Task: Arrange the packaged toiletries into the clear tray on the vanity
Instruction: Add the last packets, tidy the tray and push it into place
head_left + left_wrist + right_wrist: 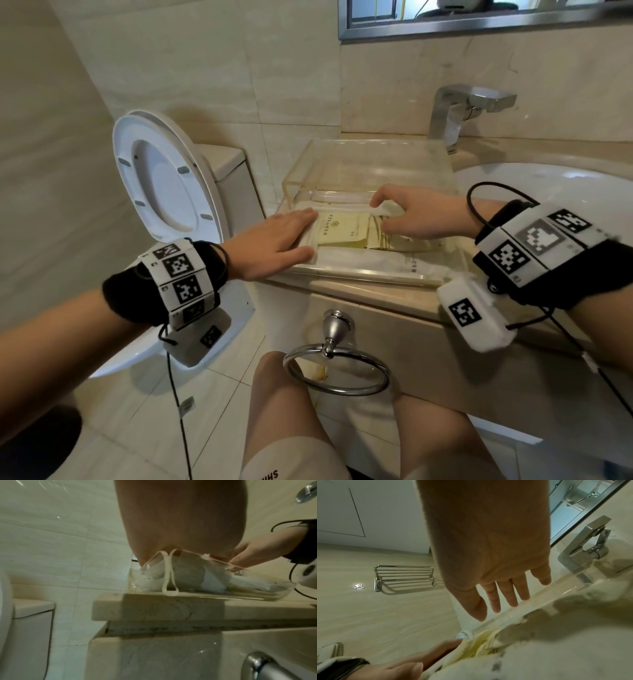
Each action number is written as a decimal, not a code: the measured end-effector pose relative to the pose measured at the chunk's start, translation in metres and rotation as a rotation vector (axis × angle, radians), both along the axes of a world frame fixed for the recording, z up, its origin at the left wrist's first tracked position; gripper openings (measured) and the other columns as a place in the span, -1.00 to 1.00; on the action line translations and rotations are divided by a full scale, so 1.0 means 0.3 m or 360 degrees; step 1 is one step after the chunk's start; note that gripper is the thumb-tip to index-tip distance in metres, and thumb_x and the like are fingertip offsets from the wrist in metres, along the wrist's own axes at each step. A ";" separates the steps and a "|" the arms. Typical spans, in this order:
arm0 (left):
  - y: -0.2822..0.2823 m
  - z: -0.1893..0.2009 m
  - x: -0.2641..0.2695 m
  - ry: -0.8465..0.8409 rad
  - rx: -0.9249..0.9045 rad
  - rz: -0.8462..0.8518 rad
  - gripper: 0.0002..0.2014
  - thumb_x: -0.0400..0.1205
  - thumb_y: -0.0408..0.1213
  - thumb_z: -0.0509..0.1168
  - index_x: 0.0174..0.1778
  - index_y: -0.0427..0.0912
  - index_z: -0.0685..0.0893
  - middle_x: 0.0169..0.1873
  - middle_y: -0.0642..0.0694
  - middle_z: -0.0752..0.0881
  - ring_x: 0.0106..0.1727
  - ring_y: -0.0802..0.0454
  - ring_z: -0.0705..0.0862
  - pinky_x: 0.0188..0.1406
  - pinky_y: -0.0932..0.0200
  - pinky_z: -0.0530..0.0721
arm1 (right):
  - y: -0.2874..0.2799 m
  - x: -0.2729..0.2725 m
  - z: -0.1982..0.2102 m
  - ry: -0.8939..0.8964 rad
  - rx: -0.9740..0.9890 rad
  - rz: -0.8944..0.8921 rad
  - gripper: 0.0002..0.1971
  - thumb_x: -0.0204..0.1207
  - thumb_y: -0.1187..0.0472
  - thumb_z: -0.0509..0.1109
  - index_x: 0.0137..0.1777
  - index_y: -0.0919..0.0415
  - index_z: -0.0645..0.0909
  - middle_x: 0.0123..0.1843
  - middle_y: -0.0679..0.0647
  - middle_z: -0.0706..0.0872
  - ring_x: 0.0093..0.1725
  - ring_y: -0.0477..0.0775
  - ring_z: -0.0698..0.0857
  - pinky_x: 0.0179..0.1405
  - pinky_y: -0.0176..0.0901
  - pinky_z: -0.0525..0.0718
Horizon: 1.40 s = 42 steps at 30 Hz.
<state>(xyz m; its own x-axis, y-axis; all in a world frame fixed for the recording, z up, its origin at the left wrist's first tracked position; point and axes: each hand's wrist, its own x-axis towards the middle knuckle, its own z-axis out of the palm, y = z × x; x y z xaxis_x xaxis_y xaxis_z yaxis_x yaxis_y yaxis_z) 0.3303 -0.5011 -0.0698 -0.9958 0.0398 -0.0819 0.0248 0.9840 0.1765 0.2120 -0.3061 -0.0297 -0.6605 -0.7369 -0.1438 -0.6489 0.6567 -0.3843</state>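
Note:
The clear tray (297, 171) stands on the beige vanity (376, 301), left of the sink. Pale yellow packets (342, 229) lie flat in its middle, and white packets (376, 265) lie along its front and back. My left hand (274, 240) lies flat on the left ends of the packets with straight fingers. My right hand (421, 216) hovers over the right side, fingers spread, its fingertips touching a white packet (385, 208). In the right wrist view the right hand (488, 561) holds nothing above the yellow packets (481, 646). The left hand's palm (181, 520) covers the white packets (188, 577).
A toilet with its lid raised (161, 181) stands close on the left. The chrome faucet (459, 109) and white sink basin (548, 185) are right of the tray. A towel ring (337, 370) hangs from the vanity's front. A towel rack (404, 574) is on the wall.

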 end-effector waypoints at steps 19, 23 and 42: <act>0.116 0.028 -0.108 -0.0024 -0.0204 -0.0091 -0.39 0.71 0.08 -0.11 0.66 -0.07 -0.04 0.66 -0.01 0.02 0.67 0.10 -0.03 0.61 0.17 -0.12 | 0.150 -0.097 0.031 -0.0027 -0.0137 -0.0403 -0.63 0.60 0.24 0.24 0.40 0.08 0.48 0.45 0.15 0.48 0.13 0.03 0.45 0.02 -0.20 0.37; 0.116 0.030 -0.120 -0.0044 -0.0104 -0.0059 -0.45 0.75 -0.07 -0.06 0.66 -0.10 -0.02 0.66 -0.05 0.09 0.66 0.08 0.04 0.60 0.20 -0.05 | 0.160 -0.099 0.027 0.0020 -0.0081 -0.0267 -0.65 0.58 0.23 0.29 0.36 0.06 0.53 0.43 0.09 0.50 0.27 0.05 0.51 0.08 -0.24 0.42; 0.003 0.027 0.004 0.0344 0.1908 0.1163 -0.74 0.74 -0.19 -0.03 -0.18 -0.16 0.48 -0.21 -0.06 0.49 -0.20 0.07 0.49 -0.12 0.25 0.46 | 0.198 -0.073 -0.054 -0.0588 -0.0272 -0.0804 -0.66 0.67 0.21 0.10 0.10 0.52 0.54 -0.34 0.27 0.58 -0.48 0.16 0.55 -0.48 -0.14 0.59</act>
